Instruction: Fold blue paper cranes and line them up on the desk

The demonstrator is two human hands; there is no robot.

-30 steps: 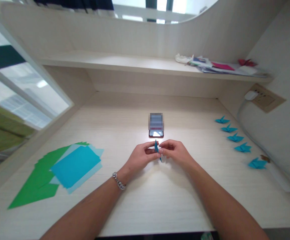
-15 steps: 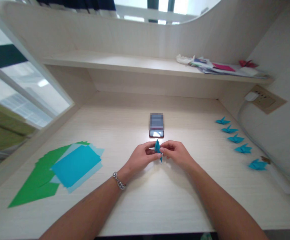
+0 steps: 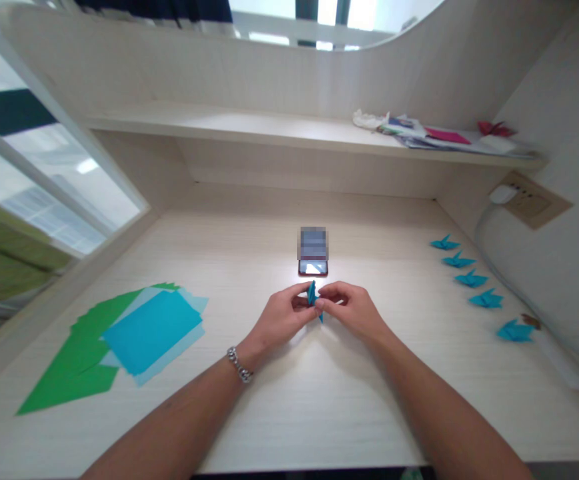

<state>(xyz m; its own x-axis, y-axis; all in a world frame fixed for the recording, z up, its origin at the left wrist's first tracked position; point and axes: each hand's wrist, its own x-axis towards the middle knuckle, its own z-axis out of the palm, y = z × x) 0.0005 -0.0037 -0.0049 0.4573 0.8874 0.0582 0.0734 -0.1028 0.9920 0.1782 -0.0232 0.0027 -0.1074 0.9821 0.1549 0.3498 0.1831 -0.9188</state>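
Between both hands, just in front of the phone, is a small folded piece of blue paper (image 3: 312,293), narrow and pointed at top and bottom. My left hand (image 3: 285,312) pinches it from the left with thumb and fingers. From the right, my right hand (image 3: 350,307) has its thumb and fingertips closed on the same paper near its middle. The fingers hide much of its shape. Along the right side of the desk stands a row of several blue paper cranes (image 3: 486,299).
A phone (image 3: 313,267) lies beyond my hands. Blue paper sheets (image 3: 154,330) rest on green sheets (image 3: 64,373) at the left. A cable (image 3: 494,273) runs from a wall socket (image 3: 534,200) behind the cranes. Papers (image 3: 444,137) lie on the shelf (image 3: 249,127).
The folded blue paper has turned and shifted slightly between my fingers. My right hand's fingertips have moved a little to the left and closer to my left thumb.
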